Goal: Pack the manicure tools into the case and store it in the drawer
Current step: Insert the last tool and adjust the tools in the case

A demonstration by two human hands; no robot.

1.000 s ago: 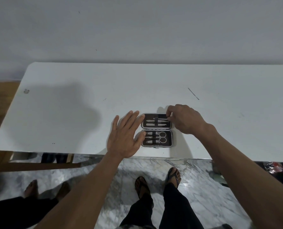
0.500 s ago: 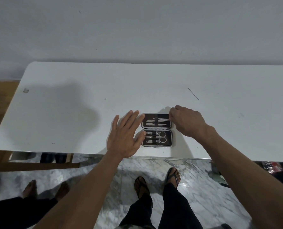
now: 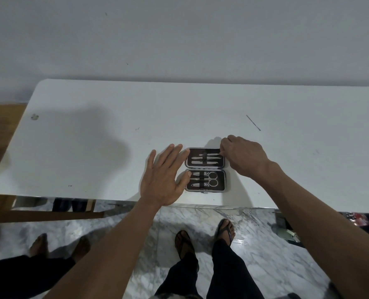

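A small rectangular manicure case with a dark lining and a grey metal rim (image 3: pixel 205 169) lies open, both halves flat, near the front edge of a white rectangular tabletop (image 3: pixel 93 137). The far half holds slim silver tools under a dark strap; the near half holds a pair of silver scissors (image 3: pixel 212 178) and several smaller silver implements, whose exact kinds are too small to tell. The left hand (image 3: pixel 162 178) lies flat beside the case with fingers straight and spread, its fingertips touching the left rim of both halves, steadying it and gripping nothing. The right hand (image 3: pixel 242 157) is at the far right corner of the far half with fingers curled; whether the fingertips pinch the rim, a tool end, or nothing at all cannot be told, since they are hidden behind the knuckles. A thin, dark metal stick-like tool (image 3: pixel 253 122) lies loose on the tabletop, well apart from the case, beyond the right hand. Judged from this layout, the packing is largely done but probably not complete: the loose tool appears to belong in the case. Remaining steps would be inserting that tool, folding the halves shut, and placing the case in the drawer, which is not visible here.
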